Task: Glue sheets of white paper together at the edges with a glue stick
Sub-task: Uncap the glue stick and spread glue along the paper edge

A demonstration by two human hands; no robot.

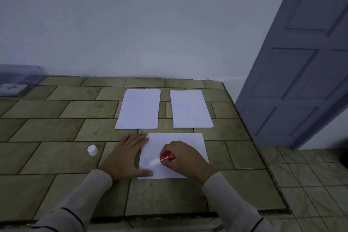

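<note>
A single white sheet (188,141) lies near the front of the tiled counter. My left hand (128,156) lies flat with spread fingers on the sheet's left edge, the thumb pressing its lower left corner. My right hand (184,158) grips a red glue stick (166,158), whose white tip (153,162) points left and down onto the sheet near its left edge. The stick's white cap (92,150) stands on the counter to the left of my left hand. Two stacks of white paper lie behind: one at the left (139,109), one at the right (190,109).
The tiled counter (56,137) ends at a dark edge on the right and at the front. A clear plastic box (17,81) sits at the far left by the white wall. A grey-blue door (301,62) stands at the right, above a tiled floor (310,184).
</note>
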